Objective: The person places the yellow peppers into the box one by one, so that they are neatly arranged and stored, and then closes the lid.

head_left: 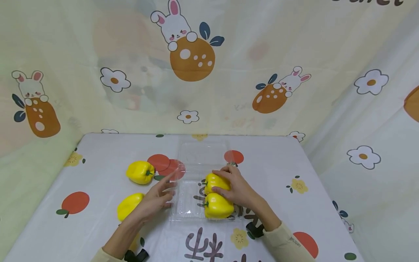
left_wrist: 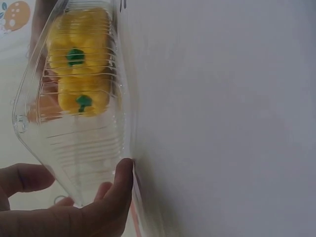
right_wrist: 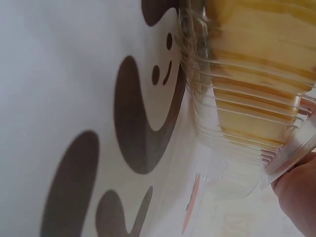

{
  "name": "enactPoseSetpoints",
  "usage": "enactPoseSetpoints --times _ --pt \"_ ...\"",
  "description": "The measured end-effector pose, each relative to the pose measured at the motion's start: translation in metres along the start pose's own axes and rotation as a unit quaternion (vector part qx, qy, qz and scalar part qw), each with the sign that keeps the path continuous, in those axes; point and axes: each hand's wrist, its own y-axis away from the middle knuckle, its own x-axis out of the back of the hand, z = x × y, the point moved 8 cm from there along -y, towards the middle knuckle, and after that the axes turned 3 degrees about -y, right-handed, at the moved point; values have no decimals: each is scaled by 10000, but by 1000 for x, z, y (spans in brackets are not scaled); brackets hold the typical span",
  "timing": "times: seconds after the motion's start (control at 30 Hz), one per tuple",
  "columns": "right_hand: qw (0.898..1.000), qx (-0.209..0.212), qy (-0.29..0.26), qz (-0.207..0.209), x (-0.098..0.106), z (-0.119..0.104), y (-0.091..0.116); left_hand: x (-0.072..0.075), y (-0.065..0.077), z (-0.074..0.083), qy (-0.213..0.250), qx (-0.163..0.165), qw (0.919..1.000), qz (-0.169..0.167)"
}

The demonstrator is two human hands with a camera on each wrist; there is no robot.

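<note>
A clear plastic clamshell container (head_left: 188, 203) lies on the table with its lid (head_left: 203, 153) folded back. Two yellow bell peppers sit in its right part: a far pepper (head_left: 214, 183) and a near pepper (head_left: 218, 206), stems to the left. My right hand (head_left: 237, 185) grips the far pepper, thumb between the two peppers and fingers over its far side. Beside the container's left edge is my left hand (head_left: 157, 198), its extended fingers touching the clear wall (left_wrist: 79, 163) in the left wrist view. Ridged plastic (right_wrist: 242, 94) fronts a pepper in the right wrist view.
Left of the container lie two more yellow bell peppers, one further back (head_left: 140, 172) and one closer (head_left: 129, 206), partly hidden behind my left forearm. A printed white cloth (head_left: 268, 160) covers the table. Patterned curtains (head_left: 235, 94) stand behind and at both sides.
</note>
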Motion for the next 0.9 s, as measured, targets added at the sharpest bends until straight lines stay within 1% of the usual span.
enactPoseSetpoints --times 0.17,0.3,0.47,0.73,0.9 --pt "9999 57 138 64 1 -2 2 1 0 0 -17 21 10000 12" --pt "9998 120 116 111 3 -4 3 1 0 0 -17 21 10000 22" --pt "9998 102 101 160 6 -5 5 0 -1 -1 -23 4 10000 28" --pt "9994 192 83 284 15 -3 7 0 0 -1 -46 -49 10000 -8" --pt "9986 257 130 434 23 0 13 -1 0 -1 -58 -101 9999 -69"
